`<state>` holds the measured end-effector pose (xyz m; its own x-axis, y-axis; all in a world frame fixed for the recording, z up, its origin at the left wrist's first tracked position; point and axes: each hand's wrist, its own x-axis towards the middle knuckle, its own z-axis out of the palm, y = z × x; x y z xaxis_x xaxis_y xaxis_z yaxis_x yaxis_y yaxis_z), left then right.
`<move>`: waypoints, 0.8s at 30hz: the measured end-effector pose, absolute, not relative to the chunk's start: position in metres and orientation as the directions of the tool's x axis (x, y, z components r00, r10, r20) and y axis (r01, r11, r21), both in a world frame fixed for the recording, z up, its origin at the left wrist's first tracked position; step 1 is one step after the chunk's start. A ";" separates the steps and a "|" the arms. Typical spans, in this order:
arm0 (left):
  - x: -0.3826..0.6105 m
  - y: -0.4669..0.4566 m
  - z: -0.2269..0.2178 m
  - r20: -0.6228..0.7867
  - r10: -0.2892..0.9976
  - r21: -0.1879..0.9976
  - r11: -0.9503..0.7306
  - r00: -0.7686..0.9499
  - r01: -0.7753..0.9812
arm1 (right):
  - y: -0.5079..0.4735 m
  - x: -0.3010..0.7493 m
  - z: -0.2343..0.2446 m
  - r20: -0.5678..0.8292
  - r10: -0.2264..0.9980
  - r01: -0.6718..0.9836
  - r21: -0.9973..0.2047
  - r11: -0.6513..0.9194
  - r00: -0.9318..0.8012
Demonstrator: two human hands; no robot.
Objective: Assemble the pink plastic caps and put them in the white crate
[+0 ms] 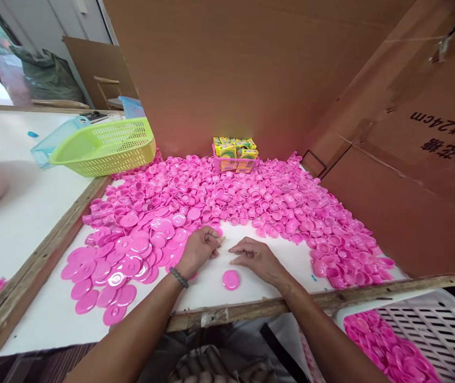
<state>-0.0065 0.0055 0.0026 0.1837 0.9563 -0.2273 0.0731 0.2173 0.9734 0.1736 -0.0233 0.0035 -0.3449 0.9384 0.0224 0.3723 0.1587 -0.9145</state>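
Observation:
My left hand (pixel 202 249) is just above the white tabletop, its fingers curled together in a pinch. What they hold, if anything, is hidden or too small to tell; a bit of pink shows behind the fingertips. Facing it from the right is my right hand (pixel 254 257), its thumb and forefinger apart with nothing visible between them. A round pink plastic disc (pixel 231 280) lies on the table just below the two hands. To the left of my left hand is a spread of overlapping pink plastic saucers (pixel 130 265).
Small pink plastic cups (pixel 267 199) heap in an arc beyond my hands. A pink basket (pixel 235 165) of yellow boxes stands behind them. A green basket (pixel 107 149) sits back left. Cardboard (pixel 227 80) walls the back and right. A white crate (pixel 430 330) of pink pieces stands lower right.

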 end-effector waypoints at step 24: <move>-0.006 0.013 0.005 0.240 0.910 0.398 -0.409 0.338 0.821 | -0.063 0.172 0.016 0.036 0.928 0.741 -0.592 0.318 -0.370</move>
